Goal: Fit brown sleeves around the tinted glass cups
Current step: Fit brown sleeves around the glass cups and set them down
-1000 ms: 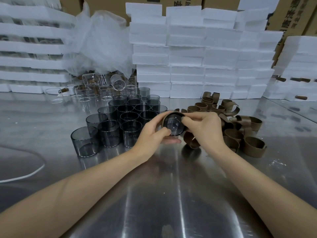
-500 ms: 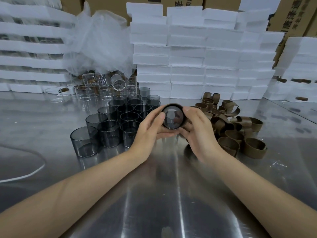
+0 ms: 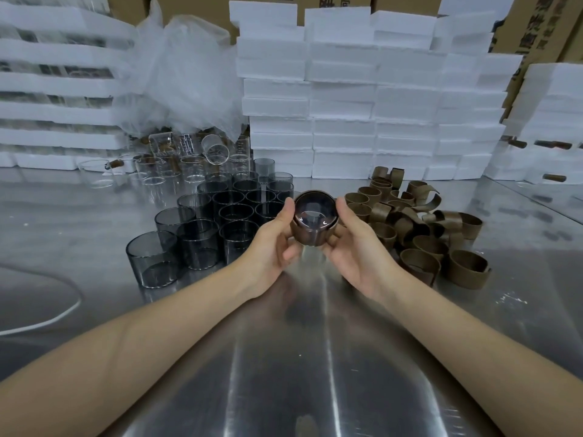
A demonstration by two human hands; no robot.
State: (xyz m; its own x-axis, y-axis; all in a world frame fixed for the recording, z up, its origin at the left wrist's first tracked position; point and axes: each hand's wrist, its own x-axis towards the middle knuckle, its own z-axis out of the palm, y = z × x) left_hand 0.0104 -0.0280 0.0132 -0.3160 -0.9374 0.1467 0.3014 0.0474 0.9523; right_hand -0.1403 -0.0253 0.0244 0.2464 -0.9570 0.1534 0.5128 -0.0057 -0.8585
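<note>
— While item one, the smoke-grey tinted glass cup (image 3: 315, 211), is being held up over the middle of the table with its mouth tilting toward the camera, is the brown band-shaped sleeve (image 3: 307, 237) sitting on it?
— It is wrapping the lower wall. Whether it is fully seated, I cannot tell. The left hand (image 3: 271, 244) and right hand (image 3: 356, 247) are cupping it from either side, with fingers curling under the sleeve and thumbs lying up by the rim.
— Handling?
— I am judging it light, rigid, slick on bare glass and breakable. Gripping on the sleeve rather than the rim is looking safest.
— Stock?
— Bare tinted cups (image 3: 220, 222) are standing upright in a cluster just left of the hands. Loose brown sleeves (image 3: 419, 228) are lying heaped just right. Clear glass cups (image 3: 176, 162) are sitting further back, some tipped over.
— Surface and room?
— The brushed stainless-steel table (image 3: 284, 357) is throwing glare, and I am guessing it would be hard on dropped glass. White foam trays (image 3: 362, 99) are standing stacked behind, with a crumpled clear plastic bag (image 3: 183, 77), brown cardboard cartons (image 3: 536, 26) and a white cable (image 3: 47, 320) at far left.
</note>
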